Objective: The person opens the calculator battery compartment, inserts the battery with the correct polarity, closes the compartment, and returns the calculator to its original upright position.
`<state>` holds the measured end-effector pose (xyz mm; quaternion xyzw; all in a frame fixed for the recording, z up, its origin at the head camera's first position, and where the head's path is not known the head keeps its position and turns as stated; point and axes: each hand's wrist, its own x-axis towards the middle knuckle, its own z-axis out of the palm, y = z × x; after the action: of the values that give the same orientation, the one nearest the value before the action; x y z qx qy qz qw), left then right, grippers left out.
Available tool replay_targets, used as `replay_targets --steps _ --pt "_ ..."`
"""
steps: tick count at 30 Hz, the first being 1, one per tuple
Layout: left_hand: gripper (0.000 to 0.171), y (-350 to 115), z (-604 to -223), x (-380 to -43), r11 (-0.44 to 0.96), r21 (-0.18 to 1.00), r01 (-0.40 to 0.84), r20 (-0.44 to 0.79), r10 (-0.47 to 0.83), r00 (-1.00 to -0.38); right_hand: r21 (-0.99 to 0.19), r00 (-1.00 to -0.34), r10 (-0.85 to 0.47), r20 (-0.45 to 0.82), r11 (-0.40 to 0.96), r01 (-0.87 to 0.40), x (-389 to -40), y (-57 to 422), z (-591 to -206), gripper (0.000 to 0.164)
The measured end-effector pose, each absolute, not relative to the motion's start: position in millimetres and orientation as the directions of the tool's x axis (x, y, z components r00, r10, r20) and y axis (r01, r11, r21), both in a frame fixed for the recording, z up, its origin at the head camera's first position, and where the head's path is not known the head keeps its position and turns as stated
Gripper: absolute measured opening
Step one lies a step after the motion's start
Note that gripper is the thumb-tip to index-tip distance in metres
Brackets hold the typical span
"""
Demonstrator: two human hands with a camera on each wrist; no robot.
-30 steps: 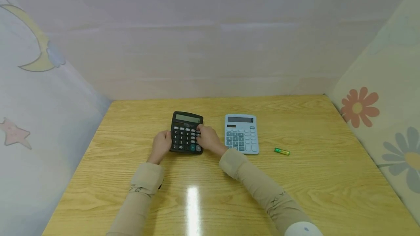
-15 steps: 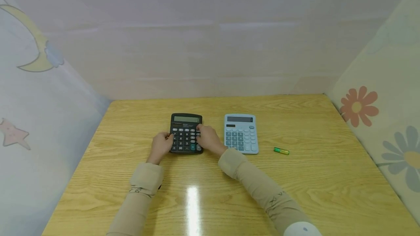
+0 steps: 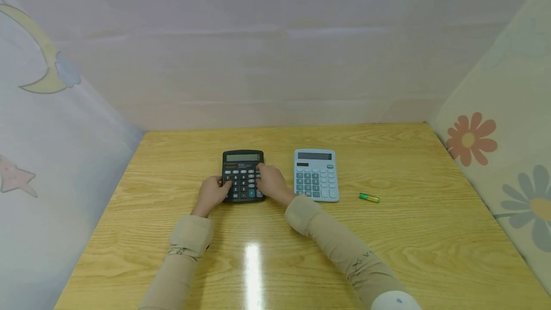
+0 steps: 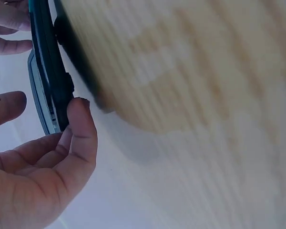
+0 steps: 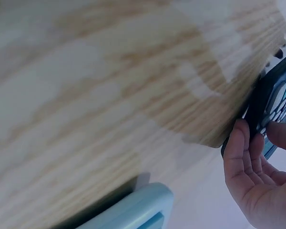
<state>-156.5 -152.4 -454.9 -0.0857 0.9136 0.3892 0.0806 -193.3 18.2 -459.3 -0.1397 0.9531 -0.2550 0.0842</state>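
Observation:
A black desk calculator (image 3: 235, 171) with a grey display is between both hands, left of the table's middle. At its left edge is the left hand (image 3: 213, 192), its thumb over the lower left keys. In the left wrist view, the left fingers (image 4: 81, 129) curl against the calculator's edge and underside, and the thumb (image 4: 8, 107) stands a little off the key face. The right hand (image 3: 272, 181) grips the right edge. In the right wrist view its thumb (image 5: 281, 136) lies on the keys, with the fingers (image 5: 236, 150) at the underside.
A light blue calculator (image 3: 316, 169) lies just right of the black one, partly behind the right wrist. Farther right lies a small green and yellow battery (image 3: 369, 198). The wooden table (image 3: 422, 233) meets printed wall coverings at the back and sides.
The black calculator has shifted slightly left and towards the person, and turned a little straighter. The left thumb has moved from the edge inward over the keys. The right hand followed slightly left.

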Motion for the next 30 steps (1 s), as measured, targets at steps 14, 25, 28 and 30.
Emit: replay_targets --steps 14,25,28,30 --pt "0.042 -158.0 -459.9 -151.1 0.685 0.716 -0.14 -0.178 -0.015 -0.984 -0.49 -0.937 -0.341 -0.075 0.831 -0.264 -185.0 22.2 -456.5 0.039" --pt "0.041 -142.0 -442.5 -123.2 0.637 0.77 0.024 -0.001 0.039 -0.999 -0.565 -0.911 -0.405 0.081 0.734 -0.377 -153.6 58.8 -432.6 0.013" --pt "0.037 -134.7 -439.2 -116.4 0.627 0.773 0.098 0.074 0.065 -0.995 -0.591 -0.911 -0.396 0.112 0.711 -0.382 -145.5 68.4 -428.1 0.009" --pt "0.033 -129.9 -438.7 -112.3 0.613 0.776 0.144 0.121 0.078 -0.989 -0.611 -0.91 -0.392 0.134 0.69 -0.387 -139.4 74.6 -425.3 0.007"
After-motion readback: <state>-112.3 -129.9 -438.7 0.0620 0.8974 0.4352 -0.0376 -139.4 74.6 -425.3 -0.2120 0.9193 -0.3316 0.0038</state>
